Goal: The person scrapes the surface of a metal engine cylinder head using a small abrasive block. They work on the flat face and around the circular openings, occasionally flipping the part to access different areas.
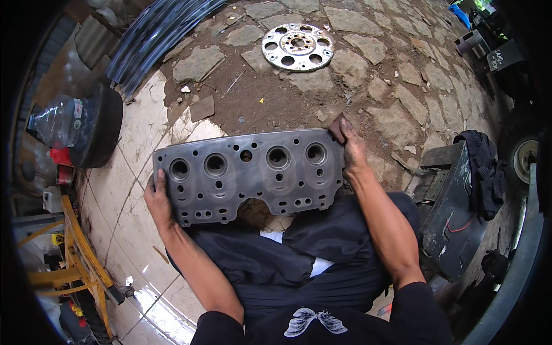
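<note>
A grey metal engine cylinder head (247, 172) lies across my lap, its flat face with round valve seats and bolt holes turned up toward me. My left hand (158, 198) grips its left end, thumb on the face and fingers hidden behind the edge. At the far right corner, my right hand (352, 146) is closed against the end of the cylinder head. Between its thumb and fingers is a small folded brown piece of sandpaper (337, 129). The metal face shows faint swirling rub marks.
A round metal flywheel plate (298, 41) with large holes lies on the stone-paved ground ahead. To my left are a black tyre-like tub (99, 126), plastic bottles (54, 122) and a yellow frame (86, 247). A dark metal box (451, 213) with black cloth (482, 172) stands at right.
</note>
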A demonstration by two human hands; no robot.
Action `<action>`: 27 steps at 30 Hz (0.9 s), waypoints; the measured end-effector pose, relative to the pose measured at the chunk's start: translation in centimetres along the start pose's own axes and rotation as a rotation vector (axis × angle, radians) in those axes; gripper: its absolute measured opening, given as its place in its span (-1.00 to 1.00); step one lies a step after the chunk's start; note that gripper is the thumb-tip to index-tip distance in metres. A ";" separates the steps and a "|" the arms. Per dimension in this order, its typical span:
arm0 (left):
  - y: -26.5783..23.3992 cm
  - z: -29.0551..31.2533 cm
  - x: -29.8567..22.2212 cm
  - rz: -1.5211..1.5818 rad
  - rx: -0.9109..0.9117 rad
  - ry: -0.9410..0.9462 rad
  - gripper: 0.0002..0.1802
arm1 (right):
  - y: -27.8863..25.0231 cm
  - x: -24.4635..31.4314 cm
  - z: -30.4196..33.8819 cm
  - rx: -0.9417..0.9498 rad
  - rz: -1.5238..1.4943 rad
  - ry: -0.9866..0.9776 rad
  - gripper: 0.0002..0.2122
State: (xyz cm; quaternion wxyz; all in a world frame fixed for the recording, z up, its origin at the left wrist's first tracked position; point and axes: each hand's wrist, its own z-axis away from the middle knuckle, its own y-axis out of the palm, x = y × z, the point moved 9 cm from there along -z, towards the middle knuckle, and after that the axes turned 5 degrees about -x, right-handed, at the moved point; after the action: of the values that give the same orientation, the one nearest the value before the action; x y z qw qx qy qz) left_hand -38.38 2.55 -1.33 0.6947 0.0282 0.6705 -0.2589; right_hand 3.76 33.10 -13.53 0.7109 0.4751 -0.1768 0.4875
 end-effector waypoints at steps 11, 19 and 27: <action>-5.3 0.5 -2.0 -0.036 -0.036 0.200 -0.50 | 3.1 -5.6 1.9 0.096 0.230 -0.109 -0.54; -0.1 1.1 -9.3 -0.061 0.151 0.466 -0.60 | 0.1 -3.3 0.7 -0.221 0.767 -0.489 -0.35; 3.0 -2.1 -12.7 -0.204 0.170 0.532 -0.52 | 3.1 -2.7 2.5 -0.267 0.989 -0.371 -0.32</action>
State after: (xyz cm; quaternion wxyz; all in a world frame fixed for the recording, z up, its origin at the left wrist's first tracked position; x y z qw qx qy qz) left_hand -38.68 10.01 9.62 0.4602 0.0857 0.8042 -0.3664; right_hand 0.42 29.79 -12.70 0.4078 0.3188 -0.5621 0.6451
